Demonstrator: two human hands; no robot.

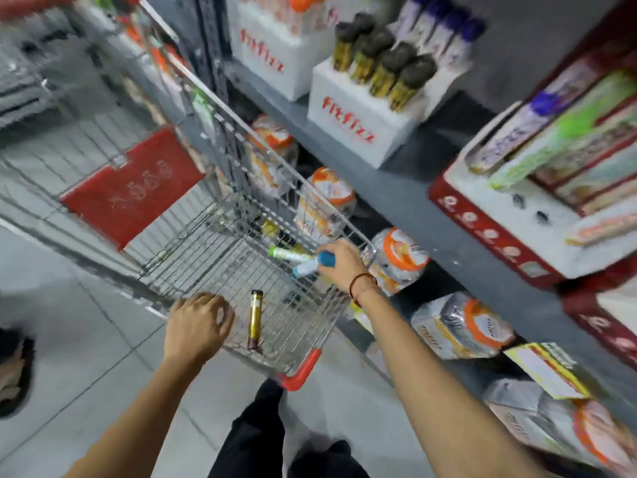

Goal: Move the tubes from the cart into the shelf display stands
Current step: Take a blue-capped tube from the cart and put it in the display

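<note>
A wire shopping cart [193,243] stands beside a grey shelf. My right hand [341,267] reaches into its right side and is shut on a white tube with a blue cap [312,265]. Just beyond it lies a green-capped tube [287,254]. A gold tube with a dark cap [255,319] rests on the cart floor near me. My left hand [198,324] grips the cart's near rim. On the shelf, a white Fitfizz stand [358,125] holds several gold tubes with black caps [386,69]. A second Fitfizz stand [272,53] sits behind it.
Purple-capped tubes [444,32] stand further back on the shelf. A red and white display tray [499,215] with boxed goods is at right. Wrapped packs with orange lids [400,257] fill the lower shelf. A red panel [134,188] lies in the cart. A foot [13,367] shows at left.
</note>
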